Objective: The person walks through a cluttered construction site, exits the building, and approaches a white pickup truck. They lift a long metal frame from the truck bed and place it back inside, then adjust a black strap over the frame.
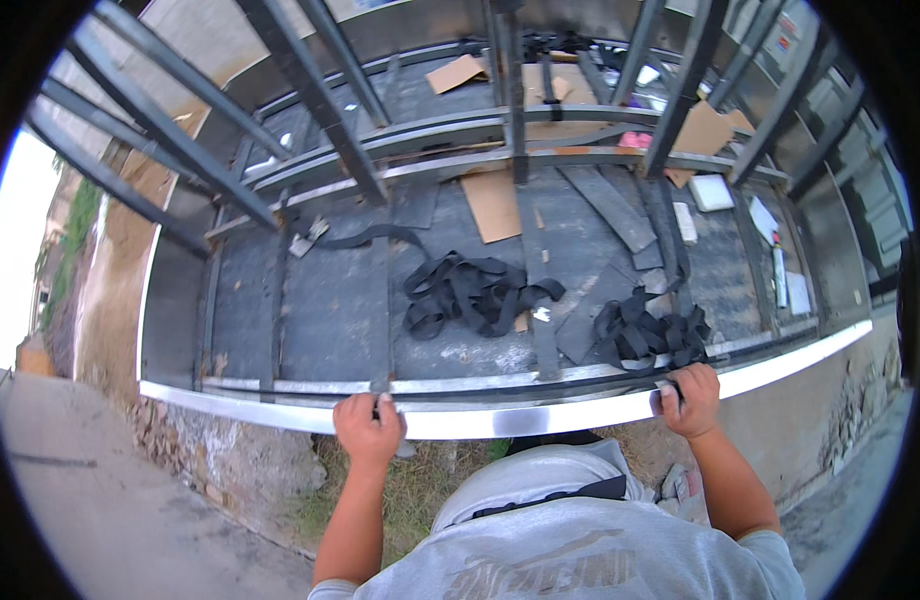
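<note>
My left hand (pixel 368 427) is closed over the shiny metal rim (pixel 450 424) of a large shallow metal bed. Further right, my right hand (pixel 692 400) grips the same rim with its fingers curled over the edge. A small dark patch shows by each thumb; I cannot make out what it is. Inside the bed, a tangled heap of black webbing strap (pixel 467 293) lies near the middle. Close to my right hand is a second heap of black strap (pixel 645 332).
Grey metal bars (pixel 315 100) rise across the bed. Cardboard pieces (pixel 491 206), a white box (pixel 711 193) and dark flat boards (pixel 608 208) lie on its floor. Grass (pixel 380 500) and a rough concrete block (pixel 245 455) are below the rim, with pavement at left.
</note>
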